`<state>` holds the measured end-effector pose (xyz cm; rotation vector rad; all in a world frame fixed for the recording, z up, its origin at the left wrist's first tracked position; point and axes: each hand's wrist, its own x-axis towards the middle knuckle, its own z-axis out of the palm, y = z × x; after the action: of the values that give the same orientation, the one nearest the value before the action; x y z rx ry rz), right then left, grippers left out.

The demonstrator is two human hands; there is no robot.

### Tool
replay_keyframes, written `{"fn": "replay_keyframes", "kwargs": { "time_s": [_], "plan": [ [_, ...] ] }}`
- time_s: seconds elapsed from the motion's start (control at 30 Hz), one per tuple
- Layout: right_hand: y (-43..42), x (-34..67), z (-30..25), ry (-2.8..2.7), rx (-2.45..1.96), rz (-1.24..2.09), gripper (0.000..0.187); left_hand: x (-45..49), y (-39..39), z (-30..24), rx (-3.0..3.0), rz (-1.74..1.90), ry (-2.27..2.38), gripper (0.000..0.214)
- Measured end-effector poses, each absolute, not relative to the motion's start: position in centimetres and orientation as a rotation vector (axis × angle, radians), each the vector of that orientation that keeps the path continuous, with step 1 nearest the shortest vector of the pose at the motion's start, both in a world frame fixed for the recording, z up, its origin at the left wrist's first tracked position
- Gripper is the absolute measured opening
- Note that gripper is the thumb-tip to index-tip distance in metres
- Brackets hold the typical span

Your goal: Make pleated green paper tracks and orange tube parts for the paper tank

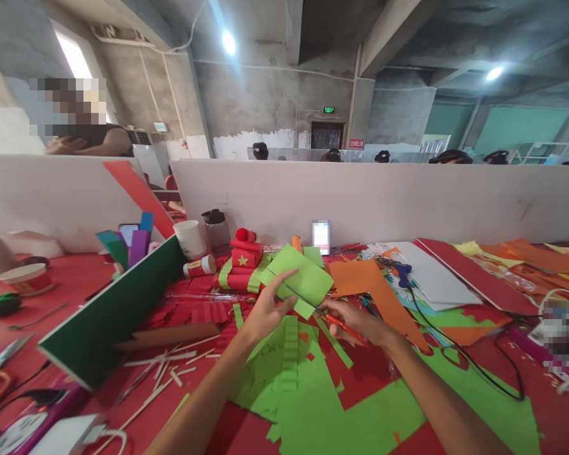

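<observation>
My left hand (pixel 267 309) pinches a folded piece of light green paper (pixel 299 278) and holds it up above the table. My right hand (pixel 355 322) grips red-handled scissors (pixel 334 320), whose blades reach into the lower edge of that green paper. Below both hands lie more green paper sheets (pixel 308 392) and strips, among them a pleated green strip (pixel 290 351), on red paper.
A red paper model with a yellow star (pixel 244 259) stands behind the hands. An orange sheet (pixel 374 291), a dark green board (pixel 109 316), a white cup (pixel 189 239), a phone (pixel 320 237), wooden sticks (pixel 161 373) and a black cable (pixel 464 360) lie around. A white partition (pixel 384 199) closes the back; people sit beyond.
</observation>
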<state>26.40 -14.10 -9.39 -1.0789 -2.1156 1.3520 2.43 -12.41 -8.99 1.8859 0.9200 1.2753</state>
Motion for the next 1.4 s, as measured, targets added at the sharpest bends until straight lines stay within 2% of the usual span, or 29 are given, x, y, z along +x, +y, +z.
{"fn": "replay_keyframes", "kwargs": {
  "time_s": [0.27, 1.0, 1.23, 1.4],
  "plan": [
    [-14.4, 26.0, -9.2, -2.094, -1.069, 1.372, 0.050, 2.5, -12.4, -9.0, 1.867, 1.273, 0.926, 0.061],
    [-14.1, 25.4, -9.4, -2.024, -1.044, 1.304, 0.043, 2.3, -12.3, -9.2, 1.945, 1.281, 0.943, 0.063],
    [-14.3, 25.6, -9.4, -2.031, -1.034, 1.266, 0.040, 2.2, -12.3, -9.4, 1.898, 1.295, 0.961, 0.050],
    [-14.1, 25.7, -10.1, -2.019, -0.987, 1.263, 0.041, 2.1, -12.0, -9.4, 1.930, 1.291, 0.998, 0.050]
  ]
}}
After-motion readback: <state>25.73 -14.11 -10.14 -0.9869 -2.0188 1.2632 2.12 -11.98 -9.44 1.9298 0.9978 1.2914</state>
